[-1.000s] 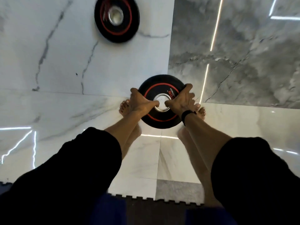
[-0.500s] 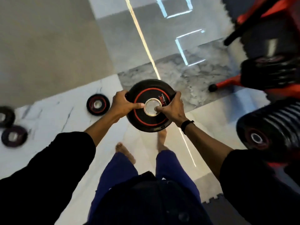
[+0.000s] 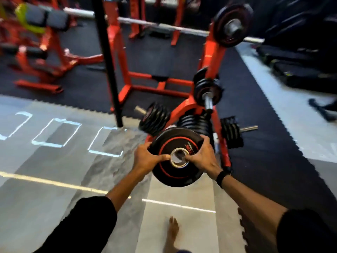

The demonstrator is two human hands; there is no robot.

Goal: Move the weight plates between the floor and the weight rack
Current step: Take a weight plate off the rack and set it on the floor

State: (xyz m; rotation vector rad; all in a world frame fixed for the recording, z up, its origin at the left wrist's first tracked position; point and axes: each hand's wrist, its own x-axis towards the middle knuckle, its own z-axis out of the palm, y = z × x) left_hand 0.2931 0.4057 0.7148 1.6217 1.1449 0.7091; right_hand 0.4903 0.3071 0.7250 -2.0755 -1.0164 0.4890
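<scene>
Nearest the camera, a bare foot (image 3: pixel 172 232) stood on the pale floor tiles (image 3: pixel 54 179), below the carried weight plate (image 3: pixel 177 157). The plate was held in the air, off the floor and short of the weight rack (image 3: pixel 207 110) just beyond it — black, with a red ring and a metal-lined centre hole. The left hand (image 3: pixel 147 157) gripped the plate's left edge, fingers curled over the rim and the thumb laid across the face toward the hole. The right hand (image 3: pixel 200 156) gripped the right edge likewise, fingers over the rim and thumb at the metal hole; a dark band sat on that wrist.

Past the plate, the red rack stood on the dark mat (image 3: pixel 264 143), with stacks of black plates already on its pegs. One peg (image 3: pixel 207 104) above the plate showed bare metal at its end, and another to the right of the plate stuck out bare beyond its stack. Farther behind the rack stood a barbell (image 3: pixel 231 27) on red uprights, blurred.

By my judgement the job was mid-way for this plate: it was lifted and brought close, but not yet slid onto a peg. How many plates remained on the floor cannot be told from this view.
</scene>
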